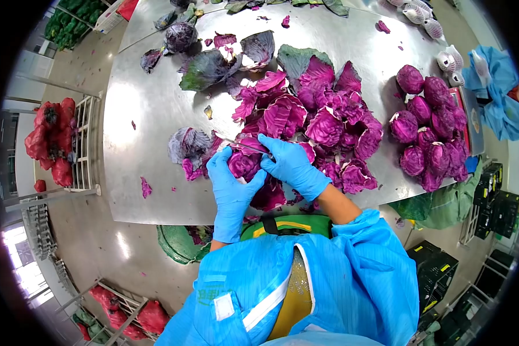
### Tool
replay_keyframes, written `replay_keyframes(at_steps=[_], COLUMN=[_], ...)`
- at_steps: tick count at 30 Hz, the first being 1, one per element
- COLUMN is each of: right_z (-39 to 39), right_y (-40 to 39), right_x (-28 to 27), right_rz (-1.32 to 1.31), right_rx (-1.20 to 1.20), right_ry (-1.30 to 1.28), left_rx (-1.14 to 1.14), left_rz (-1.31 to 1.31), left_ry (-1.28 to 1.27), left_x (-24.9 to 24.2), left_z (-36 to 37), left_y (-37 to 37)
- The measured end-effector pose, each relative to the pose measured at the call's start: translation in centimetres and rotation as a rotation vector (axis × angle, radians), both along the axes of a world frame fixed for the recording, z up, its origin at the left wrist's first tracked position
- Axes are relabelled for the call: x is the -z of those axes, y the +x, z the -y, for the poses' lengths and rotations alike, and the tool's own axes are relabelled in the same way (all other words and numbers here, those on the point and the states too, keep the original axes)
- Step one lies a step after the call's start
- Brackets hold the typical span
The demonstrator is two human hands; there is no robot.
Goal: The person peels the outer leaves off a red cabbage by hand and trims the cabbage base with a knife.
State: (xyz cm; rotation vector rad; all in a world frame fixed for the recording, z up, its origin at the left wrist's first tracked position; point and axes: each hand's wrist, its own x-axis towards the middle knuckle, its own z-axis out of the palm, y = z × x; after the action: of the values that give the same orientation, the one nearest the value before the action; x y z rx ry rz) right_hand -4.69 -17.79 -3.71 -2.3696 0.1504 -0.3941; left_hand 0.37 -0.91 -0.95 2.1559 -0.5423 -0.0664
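Observation:
In a blue glove, my left hand (232, 191) is closed around the lower left side of a small red cabbage (244, 166), thumb and fingers on either side of it. My right hand (294, 168), gloved the same way, grips a thin-bladed knife (243, 146) whose blade lies across the top of the cabbage. Just beyond both hands spreads a heap of loose purple cabbage leaves (328, 128). To the left of the cabbage sits a darker, greyish cabbage head (189, 144).
Several peeled red cabbages (431, 124) are grouped at the table's right, beside a scale-like tray (469, 118). Net-wrapped items (450, 60) lie behind them. The steel table (138, 109) has leaf scraps. Red sacks (51, 135) stand left; black crates (432, 271) stand right.

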Motion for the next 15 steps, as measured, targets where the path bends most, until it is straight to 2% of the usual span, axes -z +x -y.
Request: replay_keyframes(at_steps=[1, 2, 4, 7, 10, 12, 14, 15], right_z=[0.3, 2.7, 6.0, 6.6, 4.9, 2.9, 1.9, 2.1], right_y=[0.6, 0.6, 0.7, 0.2, -0.4, -0.6, -0.6, -0.5], right_x=[0.2, 2.9, 3.0, -0.5, -4.5, -5.1, -4.9, -4.1], right_rz=[0.093, -0.022, -0.155, -0.110, -0.049, 0.025, -0.189, -0.159], right_rx=[0.059, 0.182, 0.367, 0.292, -0.006, -0.163, -0.191, -0.214], right_ry=[0.015, 0.182, 0.661, 0.261, 0.427, 0.207, 0.304, 0.361], left_rx=[0.019, 0.043, 0.069, 0.047, 0.057, 0.090, 0.105, 0.110], left_rz=[0.000, -0.002, 0.086, -0.017, -0.098, -0.084, -0.031, -0.021], left_ry=[-0.009, -0.017, -0.042, -0.055, -0.009, 0.012, 0.070, 0.073], left_x=[-0.5, -0.7, -0.3, 0.2, -0.7, -0.5, -0.5, -0.7], left_z=[-0.2, -0.4, -1.7, -2.4, -1.8, -1.3, -0.9, -0.9], left_y=[0.0, -0.3, -1.9, -1.7, -0.4, -0.1, 0.0, 0.1])
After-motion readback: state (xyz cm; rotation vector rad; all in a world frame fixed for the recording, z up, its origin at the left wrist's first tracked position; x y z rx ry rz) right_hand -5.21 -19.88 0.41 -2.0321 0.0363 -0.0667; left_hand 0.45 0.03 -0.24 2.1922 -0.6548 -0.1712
